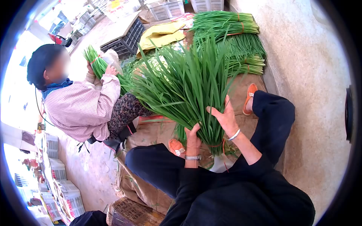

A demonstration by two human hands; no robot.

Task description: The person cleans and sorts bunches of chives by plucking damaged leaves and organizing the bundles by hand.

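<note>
A large bunch of long green leaves (188, 83) stands between my knees, fanned out at the top, with an orange-red band round its lower end. My left hand (193, 136) grips the bunch low on its left side, a metal watch band on that wrist. My right hand (225, 117) lies against its right side, thumb and fingers apart, with a silver bangle on the wrist. Whatever is behind the leaves is hidden. White material (220, 164) shows beneath the stem ends.
At the left a seated co-worker (81, 107) holds a smaller banded bunch (98, 64). Tied bunches (226, 28) are stacked beyond mine, near a yellow sack (162, 34) and a black crate (128, 39). A cardboard box (132, 213) stands at the lower left.
</note>
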